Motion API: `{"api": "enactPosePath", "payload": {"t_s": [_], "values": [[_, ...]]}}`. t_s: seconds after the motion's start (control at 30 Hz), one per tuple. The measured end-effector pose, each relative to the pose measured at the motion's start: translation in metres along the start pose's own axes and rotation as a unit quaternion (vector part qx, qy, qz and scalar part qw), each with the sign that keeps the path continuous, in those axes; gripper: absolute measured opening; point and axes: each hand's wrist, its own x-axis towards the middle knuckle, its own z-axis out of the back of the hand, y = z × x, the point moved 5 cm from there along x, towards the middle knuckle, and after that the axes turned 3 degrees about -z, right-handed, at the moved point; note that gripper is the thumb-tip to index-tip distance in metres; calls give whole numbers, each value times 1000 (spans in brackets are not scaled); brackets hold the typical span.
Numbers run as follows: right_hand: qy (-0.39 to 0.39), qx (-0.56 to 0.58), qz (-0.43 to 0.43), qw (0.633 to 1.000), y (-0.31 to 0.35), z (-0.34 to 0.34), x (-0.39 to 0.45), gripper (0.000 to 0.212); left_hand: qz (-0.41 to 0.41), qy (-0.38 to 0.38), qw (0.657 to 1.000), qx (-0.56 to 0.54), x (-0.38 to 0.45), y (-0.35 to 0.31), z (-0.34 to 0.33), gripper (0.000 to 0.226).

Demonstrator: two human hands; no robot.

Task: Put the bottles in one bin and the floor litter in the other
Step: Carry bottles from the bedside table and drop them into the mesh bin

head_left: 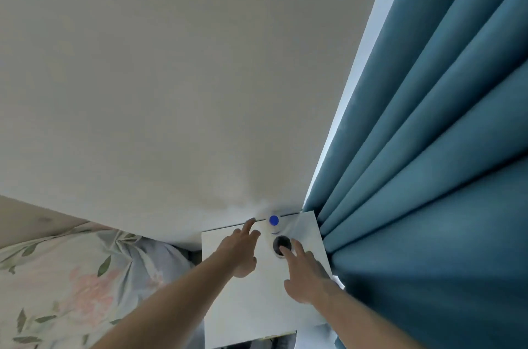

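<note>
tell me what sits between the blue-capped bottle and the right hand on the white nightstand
In the head view, the dark-topped bottle stands between the blue-capped bottle and the right hand, whose fingertips touch it.

Two bottles [274, 221] [282, 244], two hands [243, 245] [307, 271]

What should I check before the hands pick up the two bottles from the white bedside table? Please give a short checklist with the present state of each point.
1. Both bottles in view from above: the blue-capped bottle at the table's back edge, the dark-capped bottle in front of it. Ok.
2. Left hand free: fingers straight, reaching toward the blue-capped bottle, holding nothing. Ok.
3. Right hand free: its fingers reach the dark cap but are not curled round it. Ok.
4. Firm grip on either bottle: none yet. Not ok.
5. Room beside the bottles: the white table shows bare surface near them; the blue curtain hangs close on the right. Ok.
6. Bins located: neither is in view. Cannot tell.
</note>
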Motion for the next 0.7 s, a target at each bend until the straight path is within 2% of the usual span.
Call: {"api": "enactPosePath", "payload": {"t_s": [0.17,0.3,0.4,0.57,0.7], "values": [[-25,-14,30,999,3,-13,53,64,-46,-5,999,27,58,-8,0,69],[-20,31,32,999,-5,-37,82,57,-79,30,996,22,98,-16,-18,70],[-42,73,25,996,-11,-55,91,52,-75,53,995,30,118,-15,-31,65],[-97,170,-13,980,-26,-66,84,39,-73,50,996,21,128,-11,-37,56],[-138,245,-57,958,-33,-69,31,28,-104,18,994,-15,98,-10,-40,58]]}}
